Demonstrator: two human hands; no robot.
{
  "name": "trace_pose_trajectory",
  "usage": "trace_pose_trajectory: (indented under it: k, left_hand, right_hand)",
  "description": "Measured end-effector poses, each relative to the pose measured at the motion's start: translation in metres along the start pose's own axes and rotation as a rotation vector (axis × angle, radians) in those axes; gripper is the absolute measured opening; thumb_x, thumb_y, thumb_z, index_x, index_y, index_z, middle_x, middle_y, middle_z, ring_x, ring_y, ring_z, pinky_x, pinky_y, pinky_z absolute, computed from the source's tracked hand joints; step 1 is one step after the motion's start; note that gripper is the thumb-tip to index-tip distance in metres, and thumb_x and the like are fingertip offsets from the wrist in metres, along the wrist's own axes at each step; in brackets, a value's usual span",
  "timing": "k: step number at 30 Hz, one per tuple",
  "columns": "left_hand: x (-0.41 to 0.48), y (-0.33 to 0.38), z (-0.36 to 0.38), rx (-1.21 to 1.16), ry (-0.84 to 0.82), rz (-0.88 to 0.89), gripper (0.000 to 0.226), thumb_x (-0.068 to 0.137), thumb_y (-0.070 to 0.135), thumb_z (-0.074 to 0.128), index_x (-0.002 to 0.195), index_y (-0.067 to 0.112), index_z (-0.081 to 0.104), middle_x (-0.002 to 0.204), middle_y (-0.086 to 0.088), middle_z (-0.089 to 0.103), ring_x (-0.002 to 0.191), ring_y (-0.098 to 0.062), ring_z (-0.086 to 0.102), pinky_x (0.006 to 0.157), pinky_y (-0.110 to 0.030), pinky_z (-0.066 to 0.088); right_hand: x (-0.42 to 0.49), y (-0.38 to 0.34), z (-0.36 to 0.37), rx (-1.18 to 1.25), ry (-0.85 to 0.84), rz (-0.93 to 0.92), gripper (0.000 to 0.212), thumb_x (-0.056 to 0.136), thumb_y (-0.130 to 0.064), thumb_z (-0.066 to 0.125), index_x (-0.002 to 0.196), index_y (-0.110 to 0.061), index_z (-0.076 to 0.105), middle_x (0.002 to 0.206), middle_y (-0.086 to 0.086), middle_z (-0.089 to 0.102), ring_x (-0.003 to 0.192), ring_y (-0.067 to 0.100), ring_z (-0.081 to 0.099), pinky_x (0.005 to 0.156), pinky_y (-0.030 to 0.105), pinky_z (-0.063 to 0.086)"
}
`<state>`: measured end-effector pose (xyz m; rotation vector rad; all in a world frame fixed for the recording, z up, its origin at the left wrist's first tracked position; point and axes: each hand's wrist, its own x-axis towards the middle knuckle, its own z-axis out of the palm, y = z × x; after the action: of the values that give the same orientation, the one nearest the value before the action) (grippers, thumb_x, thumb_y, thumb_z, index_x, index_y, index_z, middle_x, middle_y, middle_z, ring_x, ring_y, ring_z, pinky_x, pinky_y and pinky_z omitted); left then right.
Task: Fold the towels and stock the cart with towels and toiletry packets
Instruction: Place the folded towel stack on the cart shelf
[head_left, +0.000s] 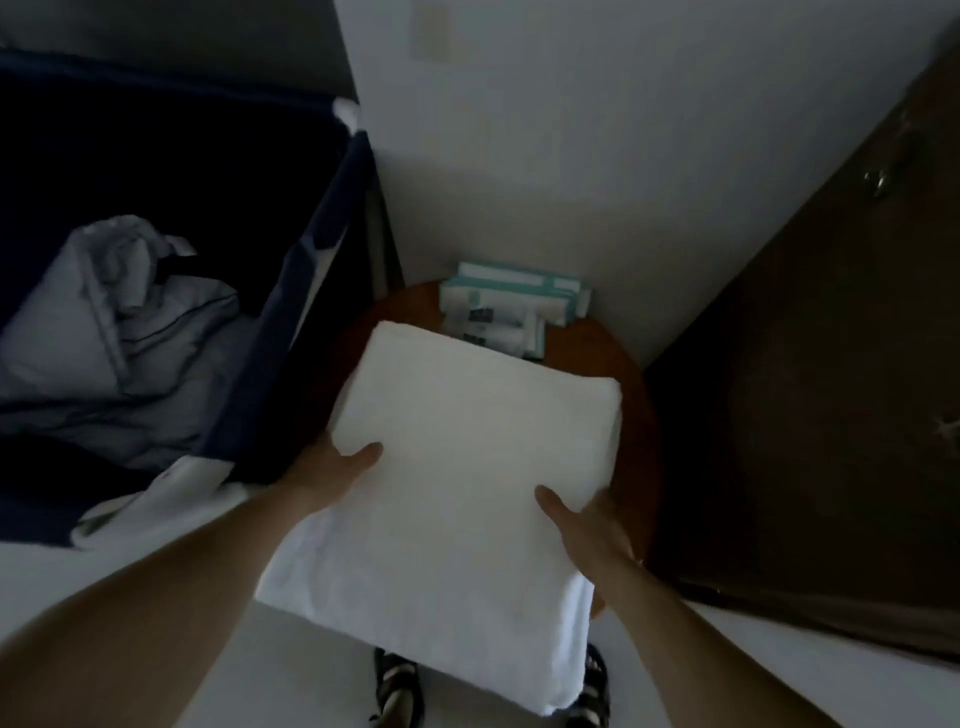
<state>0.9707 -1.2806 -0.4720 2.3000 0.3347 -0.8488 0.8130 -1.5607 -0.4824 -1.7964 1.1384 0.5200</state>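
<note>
Head view: we pinched folded white terry towel (467, 457) on round wooden table (597, 348), left hand (337, 467) and right hand (587, 519) at its sides, long axis 12–6; navy fabric cart (306, 270) at 9 o'clock, left nearer.

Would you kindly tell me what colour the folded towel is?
The folded towel is plain white, seen best in the head view.

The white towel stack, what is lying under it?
A round brown table shows under the white towel stack. Its covered middle cannot be seen, nor the fingers of the left hand and right hand.
</note>
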Motion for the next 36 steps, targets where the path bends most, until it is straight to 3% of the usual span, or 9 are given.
trace_pose_trajectory:
  k: [6,10,11,15,20,23,28,33,36]
  left_hand:
    - [0.05,-0.031,0.006,-0.171,-0.071,-0.052,0.072,0.063,0.066,0.081,0.114,0.017,0.068,0.107,0.001,0.07,0.095,-0.021,0.067,0.085,-0.032,0.053]
    - [0.059,-0.03,0.003,-0.287,-0.159,-0.07,0.067,0.04,0.071,0.082,0.082,0.02,0.066,0.064,0.017,0.072,0.058,-0.005,0.07,0.051,-0.02,0.053]
    - [0.061,-0.029,0.003,-0.332,-0.18,-0.072,0.069,0.04,0.07,0.082,0.085,0.02,0.067,0.066,0.015,0.073,0.059,-0.006,0.071,0.049,-0.02,0.053]
    - [0.068,-0.032,-0.001,-0.486,-0.234,-0.153,0.081,0.051,0.071,0.08,0.112,0.019,0.068,0.099,-0.007,0.076,0.091,-0.028,0.072,0.076,-0.039,0.058]
    - [0.071,-0.033,-0.002,-0.587,-0.427,-0.168,0.054,0.065,0.063,0.074,0.096,0.018,0.08,0.097,-0.012,0.077,0.084,-0.029,0.074,0.071,-0.038,0.057]
    - [0.074,-0.037,-0.002,-0.631,-0.506,-0.148,0.041,0.073,0.057,0.065,0.079,0.021,0.082,0.089,-0.013,0.077,0.071,-0.027,0.074,0.055,-0.033,0.059]
    - [0.068,-0.044,0.006,-0.565,-0.493,-0.076,0.044,0.077,0.055,0.063,0.1,0.017,0.07,0.086,-0.011,0.077,0.07,-0.024,0.074,0.057,-0.033,0.056]
    - [0.052,-0.056,0.021,-0.709,-0.49,-0.058,0.039,0.07,0.052,0.072,0.089,0.02,0.082,0.091,-0.012,0.077,0.074,-0.026,0.075,0.055,-0.035,0.059]
    - [0.051,-0.069,0.027,-0.717,-0.433,-0.077,0.059,0.062,0.065,0.078,0.105,0.025,0.079,0.107,-0.011,0.075,0.091,-0.028,0.074,0.069,-0.041,0.06]
  right_hand:
    - [0.024,0.025,0.028,0.21,0.163,0.134,0.133,0.037,-0.096,0.066,0.143,-0.021,0.041,0.131,0.002,0.062,0.113,0.029,0.062,0.102,0.04,0.049]
    - [0.038,0.029,0.028,0.438,0.223,0.12,0.106,0.029,-0.086,0.082,0.116,-0.027,0.066,0.111,-0.004,0.072,0.101,0.023,0.07,0.094,0.043,0.056]
    - [0.041,0.029,0.026,0.506,0.225,0.134,0.102,0.03,-0.084,0.083,0.113,-0.027,0.068,0.11,-0.003,0.072,0.1,0.024,0.07,0.093,0.044,0.056]
    - [0.044,0.027,0.019,0.645,0.065,0.161,0.103,0.035,-0.073,0.091,0.118,-0.016,0.069,0.114,0.005,0.073,0.099,0.029,0.072,0.092,0.048,0.056]
    - [0.042,0.024,0.013,0.703,-0.149,0.123,0.085,0.046,-0.056,0.094,0.116,-0.013,0.07,0.108,0.012,0.075,0.097,0.03,0.073,0.081,0.044,0.06]
    - [0.04,0.023,0.005,0.712,-0.248,0.157,0.061,0.063,-0.046,0.083,0.111,-0.011,0.072,0.103,0.013,0.076,0.089,0.027,0.075,0.063,0.035,0.061]
    - [0.035,0.039,0.006,0.738,0.009,0.019,0.055,0.055,-0.035,0.085,0.106,-0.019,0.069,0.099,0.007,0.077,0.081,0.023,0.075,0.063,0.033,0.06]
    - [0.028,0.063,0.001,0.765,-0.025,0.026,0.057,0.056,-0.035,0.083,0.106,-0.017,0.064,0.081,-0.001,0.077,0.067,0.015,0.074,0.049,0.025,0.056]
    - [0.028,0.074,-0.006,0.731,-0.048,0.083,0.074,0.052,-0.037,0.092,0.116,-0.011,0.066,0.096,0.009,0.077,0.083,0.026,0.075,0.067,0.037,0.061]
